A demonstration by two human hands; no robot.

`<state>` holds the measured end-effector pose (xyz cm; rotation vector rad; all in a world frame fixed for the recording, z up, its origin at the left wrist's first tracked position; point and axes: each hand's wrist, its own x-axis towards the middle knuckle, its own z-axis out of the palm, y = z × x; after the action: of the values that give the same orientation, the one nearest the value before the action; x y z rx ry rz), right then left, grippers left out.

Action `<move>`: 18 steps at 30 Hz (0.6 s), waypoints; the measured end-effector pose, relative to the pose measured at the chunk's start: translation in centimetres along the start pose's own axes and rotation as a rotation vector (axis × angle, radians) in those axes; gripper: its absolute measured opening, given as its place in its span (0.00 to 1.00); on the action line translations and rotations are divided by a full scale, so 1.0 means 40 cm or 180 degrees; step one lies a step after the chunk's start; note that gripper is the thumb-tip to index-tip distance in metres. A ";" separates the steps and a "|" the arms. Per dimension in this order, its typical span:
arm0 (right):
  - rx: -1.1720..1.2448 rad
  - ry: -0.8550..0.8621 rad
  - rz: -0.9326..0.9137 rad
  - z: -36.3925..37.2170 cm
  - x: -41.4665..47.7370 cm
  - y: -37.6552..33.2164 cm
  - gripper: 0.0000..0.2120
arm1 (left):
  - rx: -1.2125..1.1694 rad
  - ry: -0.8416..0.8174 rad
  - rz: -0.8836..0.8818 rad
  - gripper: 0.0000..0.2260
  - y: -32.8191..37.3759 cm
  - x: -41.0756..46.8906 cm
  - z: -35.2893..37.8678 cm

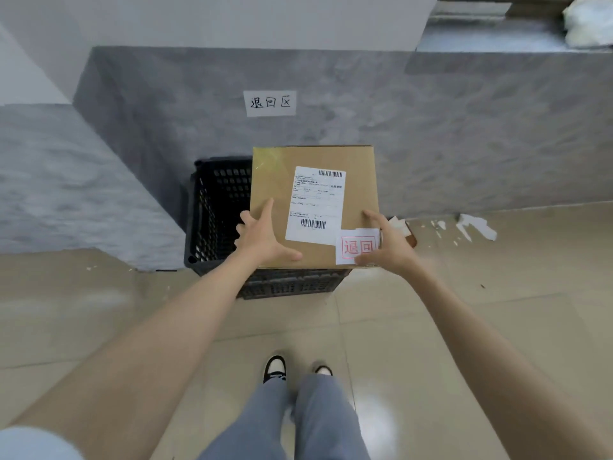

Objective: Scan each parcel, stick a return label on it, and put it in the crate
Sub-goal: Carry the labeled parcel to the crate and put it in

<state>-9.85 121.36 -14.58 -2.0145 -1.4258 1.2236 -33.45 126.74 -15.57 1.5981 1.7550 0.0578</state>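
Head view: the person holds a brown cardboard parcel [360, 190] level, straight over the black slatted crate [217, 210]. It covers most of the crate's opening. Only the crate's left part and its near wall show past the parcel's edges. Whether the parcel rests on the crate's rim or hangs just above it cannot be told.

The left hand [262, 240] is at the parcel's near left corner, above the crate's near rim. Its fingers are spread and straight, with the forefinger laid up along the top face and the thumb along the near edge. The right hand [388, 244] is at the near right corner, just past the crate's right side. Its thumb and forefinger are spread wide across the top, and its other fingers are hidden.

A white shipping label [315, 207] with two barcodes lies on the parcel's top face. A return label [356, 245] with red characters in a red frame sits at the near right corner, overlapping the shipping label, with the right thumb on its near edge.

Behind the crate stands a grey wall [464, 144] with a handwritten paper sign [269, 103] above the crate. Torn paper scraps [474, 225] lie on the tiled floor [497, 310] to the crate's right. The person's shoes [274, 368] stand on the near side of the crate.
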 end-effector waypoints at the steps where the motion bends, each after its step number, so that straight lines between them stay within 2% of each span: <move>1: -0.0080 -0.0027 0.0054 -0.002 0.048 0.006 0.47 | 0.0003 -0.0001 -0.0039 0.60 0.003 0.042 0.008; 10: -0.0275 -0.0290 0.0173 0.046 0.466 0.147 0.47 | -0.0075 -0.0002 -0.0460 0.59 -0.009 0.413 0.149; 18: -0.0429 -0.0605 0.0317 0.140 0.679 0.282 0.46 | -0.0181 -0.0086 -0.0798 0.59 -0.080 0.633 0.305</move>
<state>-5.30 140.16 -37.44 -2.1290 -1.5492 1.4296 -28.02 142.82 -38.22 1.3224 1.9016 -0.0336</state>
